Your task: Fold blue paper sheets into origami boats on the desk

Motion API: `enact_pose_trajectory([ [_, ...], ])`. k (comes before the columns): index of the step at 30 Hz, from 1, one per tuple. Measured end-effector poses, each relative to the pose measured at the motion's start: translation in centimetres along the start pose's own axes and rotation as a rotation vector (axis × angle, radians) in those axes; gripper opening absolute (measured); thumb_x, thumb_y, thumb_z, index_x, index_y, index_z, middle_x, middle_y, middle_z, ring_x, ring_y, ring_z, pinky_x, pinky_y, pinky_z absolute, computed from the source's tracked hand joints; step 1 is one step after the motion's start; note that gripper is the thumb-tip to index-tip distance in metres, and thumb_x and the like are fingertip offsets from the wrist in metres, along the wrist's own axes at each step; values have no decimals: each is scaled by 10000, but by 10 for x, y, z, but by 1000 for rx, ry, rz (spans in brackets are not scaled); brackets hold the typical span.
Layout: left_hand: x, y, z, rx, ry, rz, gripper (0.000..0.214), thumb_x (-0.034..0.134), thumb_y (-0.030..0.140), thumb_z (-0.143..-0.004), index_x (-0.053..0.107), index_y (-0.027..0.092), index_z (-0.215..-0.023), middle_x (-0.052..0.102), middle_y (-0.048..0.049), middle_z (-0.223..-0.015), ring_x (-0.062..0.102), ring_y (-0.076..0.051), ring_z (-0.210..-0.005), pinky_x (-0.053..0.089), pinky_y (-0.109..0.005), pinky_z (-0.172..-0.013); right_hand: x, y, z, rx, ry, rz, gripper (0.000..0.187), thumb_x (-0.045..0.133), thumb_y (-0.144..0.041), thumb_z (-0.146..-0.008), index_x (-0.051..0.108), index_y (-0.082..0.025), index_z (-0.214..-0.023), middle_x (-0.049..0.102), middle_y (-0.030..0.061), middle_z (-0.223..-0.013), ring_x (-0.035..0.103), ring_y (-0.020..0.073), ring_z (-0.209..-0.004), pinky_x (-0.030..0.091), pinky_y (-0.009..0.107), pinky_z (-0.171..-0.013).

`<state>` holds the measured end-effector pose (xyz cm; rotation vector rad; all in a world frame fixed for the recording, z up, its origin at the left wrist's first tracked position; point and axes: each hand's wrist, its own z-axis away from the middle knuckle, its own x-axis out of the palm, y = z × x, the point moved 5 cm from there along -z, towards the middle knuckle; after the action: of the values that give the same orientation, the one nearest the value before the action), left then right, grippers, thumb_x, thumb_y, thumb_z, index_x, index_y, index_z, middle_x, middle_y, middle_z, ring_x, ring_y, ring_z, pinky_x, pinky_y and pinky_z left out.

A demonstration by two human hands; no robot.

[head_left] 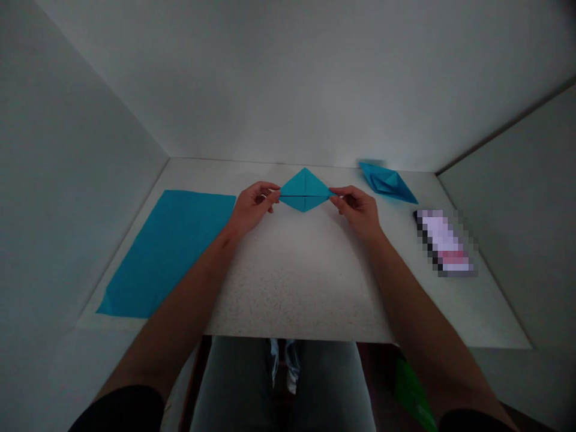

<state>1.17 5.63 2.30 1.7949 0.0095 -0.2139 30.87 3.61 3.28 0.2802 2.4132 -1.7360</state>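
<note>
Head view: left hand (252, 205), right hand (357, 209) narrowly pinch opposite tips of teal paper diamond (305, 189).

- Landmark: folded paper diamond (305, 190), mid-worktop (292, 294), toward the far edge.
- Left grip (254, 204): on the landmark's left corner.
- Right grip (356, 207): on the landmark's right corner.
- Flat paper sheet (166, 255): on the worktop, left of the landmark, past the left grip.
- Paper boat (387, 183): right of and behind the landmark.
- Pixelated flat object (444, 242): on the worktop, right of the landmark, before the boat.
</note>
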Motion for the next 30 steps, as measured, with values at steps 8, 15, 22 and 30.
enact_pose_trajectory([
  [8,4,8,8,53,-63,-178,470,789,519,-959,758,213,-1314,816,-48,-885,691,-125,-634,549,-243,-618,-2,-8,0,-60,36,-19,398,889,-651,-853,887,-324,-1080,720,9,-919,538,108,-596,500,306,-582],
  [15,12,17,15,115,-205,-349,628,767,452,-967,620,230,-1536,823,-8,-845,709,-138,-674,519,-227,-647,1,-3,0,7,17,-106,534,925,-666,-797,853,-325,-1201,665,-22,-822,570,118,-589,551,300,-576],
  [22,19,19,19,105,-294,-354,730,747,455,-973,517,229,-1628,834,0,-827,715,-147,-647,510,-232,-637,13,-4,6,28,-115,-119,696,917,-608,-850,720,-355,-1468,524,-64,-683,506,141,-551,486,304,-532],
  [30,22,22,22,91,-324,-293,881,864,500,-879,506,236,-1640,671,69,-687,576,-131,-568,418,-248,-571,39,-21,22,5,-410,-101,955,870,-548,-932,407,-322,-1736,627,-51,-789,587,159,-709,515,276,-654],
])
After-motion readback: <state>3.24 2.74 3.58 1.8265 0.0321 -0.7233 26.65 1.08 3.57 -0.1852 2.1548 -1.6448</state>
